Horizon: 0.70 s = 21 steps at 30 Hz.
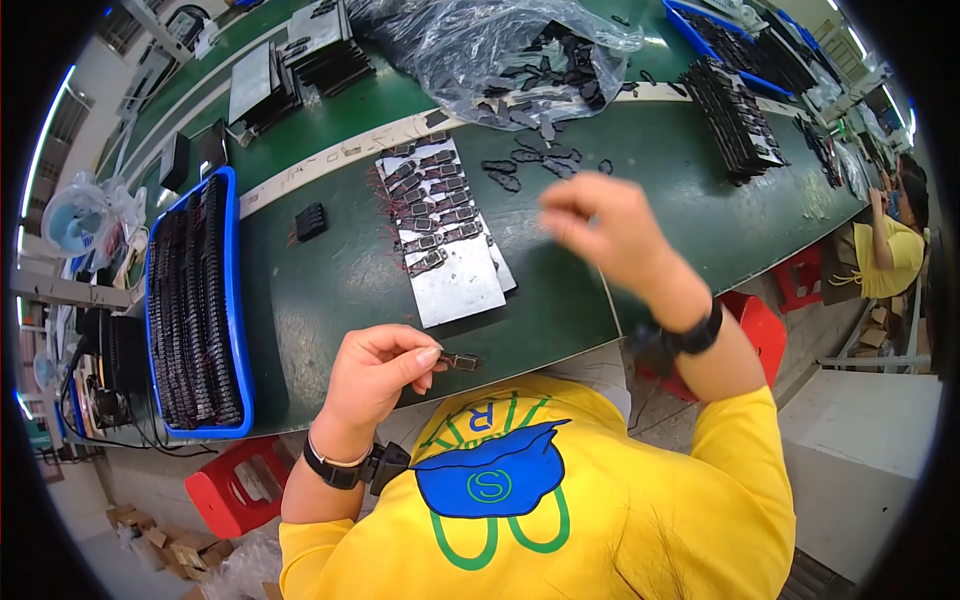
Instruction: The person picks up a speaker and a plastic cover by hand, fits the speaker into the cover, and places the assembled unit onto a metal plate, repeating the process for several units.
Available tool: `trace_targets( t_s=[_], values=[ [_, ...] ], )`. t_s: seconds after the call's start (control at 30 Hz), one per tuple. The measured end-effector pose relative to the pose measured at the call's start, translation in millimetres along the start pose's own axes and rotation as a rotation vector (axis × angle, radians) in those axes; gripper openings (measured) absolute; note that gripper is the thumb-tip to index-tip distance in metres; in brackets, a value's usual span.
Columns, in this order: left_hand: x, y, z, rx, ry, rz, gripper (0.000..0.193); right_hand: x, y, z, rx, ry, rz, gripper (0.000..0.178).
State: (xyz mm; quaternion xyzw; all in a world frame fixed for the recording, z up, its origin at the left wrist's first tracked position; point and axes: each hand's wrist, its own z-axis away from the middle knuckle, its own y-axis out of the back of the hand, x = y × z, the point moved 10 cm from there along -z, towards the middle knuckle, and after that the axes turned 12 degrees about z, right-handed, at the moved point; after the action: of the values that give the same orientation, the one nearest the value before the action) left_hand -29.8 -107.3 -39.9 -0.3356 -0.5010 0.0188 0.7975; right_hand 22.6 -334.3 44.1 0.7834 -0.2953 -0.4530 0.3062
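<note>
Near the table's front edge my left hand point(375, 375) pinches a small dark rectangular electronic part point(460, 362) between thumb and fingertips. My right hand point(605, 225) is raised over the green table, its fingers curled toward the thumb; whatever they may hold cannot be made out. Between the hands lies a light metal plate point(455, 290), stacked on another. Rows of similar small parts with red wires point(430, 205) cover its far portion. Just beyond my right hand several flat black pieces point(545, 158) are scattered on the table.
At left stands a blue tray point(240, 340) packed with rows of black parts. Beside it sits a small black block with wires point(311, 221). A clear plastic bag point(450, 60) spilling black pieces lies at the back. Stacked plates point(735, 120) stand far right; another person point(885, 245) sits beyond.
</note>
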Motion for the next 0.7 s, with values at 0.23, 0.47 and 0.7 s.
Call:
trace_targets(
  t_s=[0.23, 0.47, 0.7],
  values=[
    [2, -7, 0, -0.034, -0.024, 0.047, 0.009, 75, -27, -91, -0.244, -0.04, 0.537, 0.02],
    [8, 12, 18, -0.008, -0.048, 0.064, 0.007, 54, -63, -64, -0.44, 0.067, 0.502, 0.015],
    [15, 11, 14, -0.056, -0.077, 0.042, 0.007, 27, -21, 2, -0.414, 0.406, 0.376, 0.02]
  ],
)
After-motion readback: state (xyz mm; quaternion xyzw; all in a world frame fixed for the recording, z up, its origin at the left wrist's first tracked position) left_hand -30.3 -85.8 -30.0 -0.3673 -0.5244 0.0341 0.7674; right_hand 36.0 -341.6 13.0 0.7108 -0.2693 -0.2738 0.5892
